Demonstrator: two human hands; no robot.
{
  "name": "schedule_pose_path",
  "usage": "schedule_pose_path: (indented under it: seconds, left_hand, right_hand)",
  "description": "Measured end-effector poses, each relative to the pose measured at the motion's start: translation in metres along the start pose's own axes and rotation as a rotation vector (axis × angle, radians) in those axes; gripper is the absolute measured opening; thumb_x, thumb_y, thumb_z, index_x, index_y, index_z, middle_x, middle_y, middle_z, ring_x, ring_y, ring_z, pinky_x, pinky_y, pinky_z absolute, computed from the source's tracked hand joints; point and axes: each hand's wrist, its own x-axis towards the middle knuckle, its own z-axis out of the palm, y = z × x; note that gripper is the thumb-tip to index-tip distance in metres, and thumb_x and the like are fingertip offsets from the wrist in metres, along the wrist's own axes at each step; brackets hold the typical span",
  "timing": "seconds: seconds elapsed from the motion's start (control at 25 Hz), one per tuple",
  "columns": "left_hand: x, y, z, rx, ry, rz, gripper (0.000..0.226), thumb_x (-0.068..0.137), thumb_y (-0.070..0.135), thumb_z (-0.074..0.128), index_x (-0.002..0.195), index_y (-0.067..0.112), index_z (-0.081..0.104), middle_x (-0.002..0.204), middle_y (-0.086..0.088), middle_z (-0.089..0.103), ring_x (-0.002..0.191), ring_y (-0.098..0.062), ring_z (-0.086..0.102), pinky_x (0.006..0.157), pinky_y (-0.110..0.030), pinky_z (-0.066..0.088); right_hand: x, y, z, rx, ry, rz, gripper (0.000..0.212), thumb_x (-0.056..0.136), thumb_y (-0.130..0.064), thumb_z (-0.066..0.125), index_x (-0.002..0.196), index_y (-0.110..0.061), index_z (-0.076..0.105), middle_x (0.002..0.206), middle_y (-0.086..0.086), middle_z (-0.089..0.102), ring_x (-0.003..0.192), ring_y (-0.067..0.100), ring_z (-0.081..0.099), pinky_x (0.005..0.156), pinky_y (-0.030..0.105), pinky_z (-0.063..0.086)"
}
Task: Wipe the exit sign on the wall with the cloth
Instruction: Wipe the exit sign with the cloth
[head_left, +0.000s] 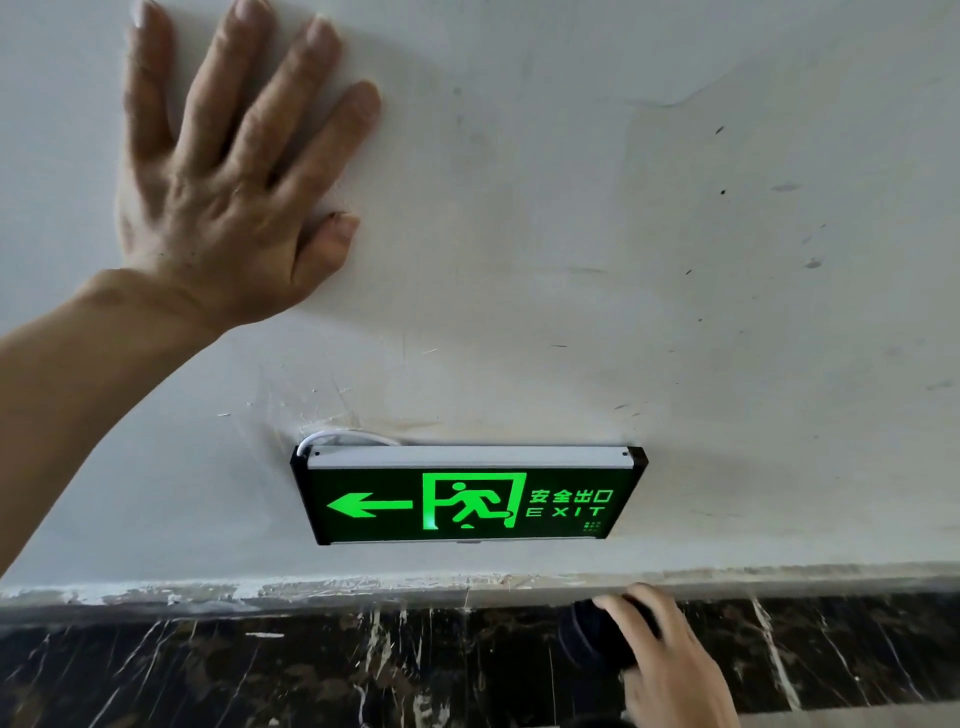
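A lit exit sign (467, 496) hangs low on the white wall, black with a green arrow, a running figure and the word EXIT. My left hand (228, 171) is pressed flat against the wall above and to the left of the sign, fingers spread. My right hand (670, 660) is below and to the right of the sign, in front of the dark skirting, gripping a bunched dark cloth (592, 642). The cloth is apart from the sign.
A white cable (353, 435) loops out of the wall at the sign's top left corner. The white wall (675, 260) is scuffed and marked. A black marble skirting (260, 670) with white veins runs along the bottom.
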Motion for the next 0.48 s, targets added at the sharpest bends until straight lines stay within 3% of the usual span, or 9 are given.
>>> schedule_pose_path:
  seconds: [0.16,0.24,0.36,0.48]
  left_hand:
    - [0.0,-0.001,0.0,-0.026,-0.013,-0.018,0.066,0.098,0.039,0.049,0.156,0.014,0.031,0.157,-0.015,0.03,0.144,-0.041,0.022,0.103,-0.075,0.029]
    - [0.0,0.0,-0.001,-0.016,-0.009,-0.015,0.066,0.098,0.04,0.049,0.156,0.013,0.03,0.157,-0.015,0.03,0.144,-0.041,0.023,0.103,-0.075,0.028]
    - [0.0,0.0,0.0,-0.004,-0.004,-0.012,0.066,0.098,0.042,0.046,0.156,0.015,0.03,0.158,-0.014,0.031,0.145,-0.039,0.023,0.105,-0.073,0.027]
    - [-0.001,-0.002,0.001,0.024,-0.002,-0.016,0.067,0.098,0.044,0.045,0.156,0.016,0.03,0.158,-0.013,0.03,0.145,-0.039,0.025,0.107,-0.07,0.027]
  right_hand:
    - [0.02,-0.009,-0.026,0.092,0.192,0.054,0.082,0.039,0.02,0.076,0.108,-0.023,0.064,0.108,0.003,0.053,0.08,0.028,0.066,0.047,0.026,0.053]
    - [0.042,-0.015,-0.046,0.123,0.293,0.034,0.081,0.047,0.021,0.076,0.116,-0.017,0.059,0.108,0.01,0.058,0.087,0.029,0.065,0.059,0.03,0.056]
    - [0.083,-0.027,-0.065,0.138,0.437,0.042,0.069,0.057,0.018,0.074,0.118,-0.007,0.055,0.108,0.014,0.065,0.095,0.032,0.064,0.08,0.032,0.048]
    - [0.111,-0.037,-0.065,0.063,0.471,0.037,0.05,0.066,0.015,0.069,0.111,-0.005,0.063,0.109,0.013,0.065,0.099,0.034,0.058,0.079,0.032,0.048]
